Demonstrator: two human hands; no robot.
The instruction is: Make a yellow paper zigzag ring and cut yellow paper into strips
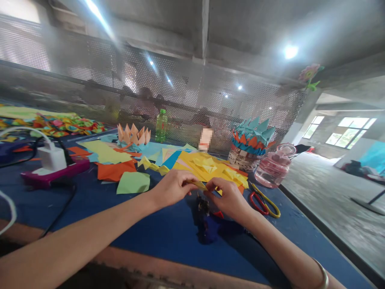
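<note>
Both of my hands meet over the blue table (pixel 168 233), pinching a small folded yellow paper piece (pixel 199 184) between them. My left hand (pixel 171 188) grips its left end with closed fingers. My right hand (pixel 229 196) pinches its right end. Just behind them lies a heap of yellow paper sheets and folded pieces (pixel 210 166). A small dark object (pixel 203 206) sits on the table below my hands.
Red and yellow scissors (pixel 264 200) lie right of my right hand. A pink jar (pixel 272 166), a basket with a teal and orange paper crown (pixel 251 146), a green bottle (pixel 161 125), an orange paper crown (pixel 134 135), loose coloured sheets (pixel 114 162) and a white charger on a purple strip (pixel 51 164) stand around.
</note>
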